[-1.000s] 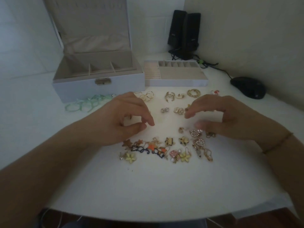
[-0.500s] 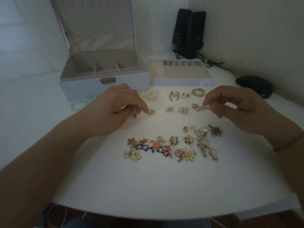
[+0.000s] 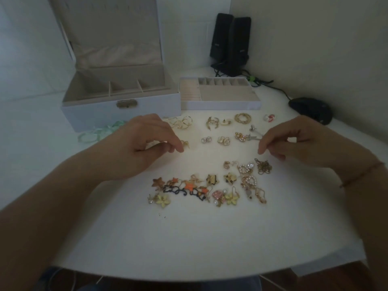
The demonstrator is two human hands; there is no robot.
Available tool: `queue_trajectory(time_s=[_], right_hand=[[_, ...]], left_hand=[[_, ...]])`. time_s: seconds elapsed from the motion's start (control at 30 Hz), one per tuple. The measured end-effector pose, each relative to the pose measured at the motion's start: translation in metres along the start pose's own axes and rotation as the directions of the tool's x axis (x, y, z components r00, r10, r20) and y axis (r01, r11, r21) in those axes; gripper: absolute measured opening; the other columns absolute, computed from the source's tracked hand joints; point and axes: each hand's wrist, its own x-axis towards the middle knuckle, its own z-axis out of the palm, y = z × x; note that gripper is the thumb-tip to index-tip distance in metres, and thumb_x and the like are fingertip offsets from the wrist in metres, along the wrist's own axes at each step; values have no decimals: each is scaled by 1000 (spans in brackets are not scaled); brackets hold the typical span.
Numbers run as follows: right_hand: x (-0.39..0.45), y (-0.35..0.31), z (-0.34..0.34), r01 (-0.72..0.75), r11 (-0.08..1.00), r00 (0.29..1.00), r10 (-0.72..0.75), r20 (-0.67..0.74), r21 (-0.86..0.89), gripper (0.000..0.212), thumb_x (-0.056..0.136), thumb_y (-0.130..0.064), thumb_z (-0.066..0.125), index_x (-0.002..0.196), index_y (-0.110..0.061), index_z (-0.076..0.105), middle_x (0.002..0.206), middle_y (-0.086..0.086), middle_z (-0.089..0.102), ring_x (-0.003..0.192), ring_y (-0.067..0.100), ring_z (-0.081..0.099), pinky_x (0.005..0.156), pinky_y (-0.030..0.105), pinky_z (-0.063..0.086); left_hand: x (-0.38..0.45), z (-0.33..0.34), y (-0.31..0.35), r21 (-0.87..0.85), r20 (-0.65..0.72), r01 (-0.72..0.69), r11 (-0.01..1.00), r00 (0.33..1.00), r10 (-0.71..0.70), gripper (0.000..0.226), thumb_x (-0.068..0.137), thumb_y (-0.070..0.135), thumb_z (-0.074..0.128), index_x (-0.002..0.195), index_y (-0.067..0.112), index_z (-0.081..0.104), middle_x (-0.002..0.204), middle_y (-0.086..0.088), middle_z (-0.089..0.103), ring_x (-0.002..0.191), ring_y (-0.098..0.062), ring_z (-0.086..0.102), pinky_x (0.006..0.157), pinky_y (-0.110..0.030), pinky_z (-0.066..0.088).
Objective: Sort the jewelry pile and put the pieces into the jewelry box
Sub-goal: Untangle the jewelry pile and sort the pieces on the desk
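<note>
The white jewelry box stands open at the back left, and its removable tray sits beside it on the right. A loose pile of jewelry with flower and star pieces lies at the table's middle. Sorted gold pieces lie in rows in front of the tray. My left hand is curled, its fingertips touching a small gold earring on the table. My right hand hovers with thumb and forefinger apart, just right of a silver piece lying by a rhinestone one.
A mint green ribbon lies in front of the box at the left. Two black speakers with cables stand in the back corner. A black mouse rests at the far right. The table's front edge curves close to me.
Both hands moved away from the pile toward the sorted rows. The left one brought a gold earring to the left row. The right one set a silver piece beside the rhinestone one.
</note>
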Motion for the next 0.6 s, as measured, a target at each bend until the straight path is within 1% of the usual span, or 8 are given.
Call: queue_trajectory(time_s=[0.1,0.17,0.23,0.3,0.33,0.43,0.5,0.6], right_hand=[[-3,0,-1,-25,999,998,28,58,-47,10,74,-36,66,80,-34,73,62,1,64,55,23,54,59,41,46],[-3,-2,0,-28,998,992,35,124,-55,24,66,-52,69,83,-35,72,64,-2,63,58,19,55,62,38,47],[-2,-2,0,-30,997,985,42,167,-70,38,61,-66,68,84,-37,71,68,-5,64,61,15,58,62,27,47],[-3,0,-2,-27,996,984,42,172,-86,47,60,-79,60,83,-40,70,71,-11,66,64,14,59,60,20,46],[-4,2,-4,-24,996,985,39,170,-90,49,60,-83,55,82,-41,70,72,-12,67,64,14,60,60,20,46],[-5,4,-6,-34,998,988,42,149,-57,53,59,-87,51,80,-42,70,71,-12,67,64,15,59,59,19,45],[-4,2,-5,-10,1000,992,14,126,-29,48,64,-82,53,80,-41,71,70,-9,68,63,15,59,58,18,44],[-2,-1,-2,45,999,997,-45,59,-8,39,71,-72,58,82,-38,71,69,-7,66,62,15,59,58,27,46]], left_hand=[[0,1,1,1,-21,2,1000,1000,-2,26,94,19,50,101,17,74,95,8,69,93,-14,59,83,-29,46],[0,0,1,-4,-29,17,1000,999,-17,25,94,21,50,101,18,75,97,9,68,94,-15,58,84,-31,46],[0,-1,3,-9,-20,24,1000,1000,-24,23,92,24,54,100,18,75,97,7,69,95,-16,59,85,-32,47],[-1,-3,5,-27,30,29,999,999,-28,18,86,28,63,96,18,75,97,5,69,97,-17,59,86,-33,46],[-1,-5,7,-56,71,36,998,997,-32,16,82,30,68,93,19,75,97,5,68,98,-17,59,87,-33,46],[-4,-12,12,-182,219,50,982,976,-9,13,75,30,76,82,19,73,95,1,67,99,-18,57,90,-28,41],[-6,-16,13,-236,309,73,969,951,4,14,74,32,78,82,21,73,96,-1,65,98,-21,55,90,-33,42],[-7,-18,16,-281,378,102,954,926,13,22,70,39,80,87,26,74,97,-3,62,98,-23,53,89,-38,41]])
